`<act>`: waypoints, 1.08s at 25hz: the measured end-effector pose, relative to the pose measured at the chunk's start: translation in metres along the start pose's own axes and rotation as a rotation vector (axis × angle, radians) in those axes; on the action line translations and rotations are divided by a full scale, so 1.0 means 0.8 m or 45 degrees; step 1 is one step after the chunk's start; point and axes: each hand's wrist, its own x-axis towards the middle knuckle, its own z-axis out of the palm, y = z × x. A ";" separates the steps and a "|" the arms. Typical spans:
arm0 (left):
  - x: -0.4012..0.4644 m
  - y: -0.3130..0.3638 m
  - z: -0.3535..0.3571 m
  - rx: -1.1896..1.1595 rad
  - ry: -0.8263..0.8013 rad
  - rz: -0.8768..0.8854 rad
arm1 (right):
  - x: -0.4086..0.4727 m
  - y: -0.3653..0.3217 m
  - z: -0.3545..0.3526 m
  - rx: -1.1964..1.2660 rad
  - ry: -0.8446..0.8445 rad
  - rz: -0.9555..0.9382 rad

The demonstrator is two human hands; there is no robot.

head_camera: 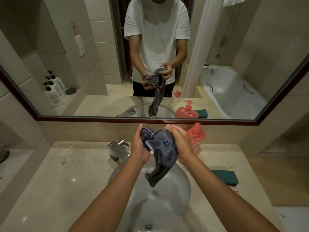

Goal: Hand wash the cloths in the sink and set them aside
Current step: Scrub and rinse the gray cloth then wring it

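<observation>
Grey cloth (160,148) held bunched in both hands above the sink (182,186).

Left hand (139,146) and right hand (179,144): fingers of each curled round the upper wad; loose tail hangs down over the basin, near the overflow hole. Chrome tap (118,149) just left of the hands. Red pump bottle (196,137) behind the right hand; green folded cloth (225,177) on the worktop (58,181), right of the sink.

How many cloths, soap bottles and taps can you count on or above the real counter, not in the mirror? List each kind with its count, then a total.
Grey cloth, held over the sink: 1
Green cloth: 1
Red soap bottle: 1
Tap: 1
Total: 4
</observation>
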 end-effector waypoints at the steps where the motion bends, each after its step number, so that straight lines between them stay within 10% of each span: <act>1: -0.004 0.002 0.008 0.047 -0.004 0.007 | -0.003 0.007 0.009 -0.052 0.042 0.016; 8: -0.024 -0.019 0.041 0.425 0.182 0.267 | 0.015 0.018 0.049 -0.441 0.513 0.006; 27: -0.009 -0.011 0.035 0.928 0.183 0.419 | 0.008 0.045 0.050 -0.465 0.468 0.060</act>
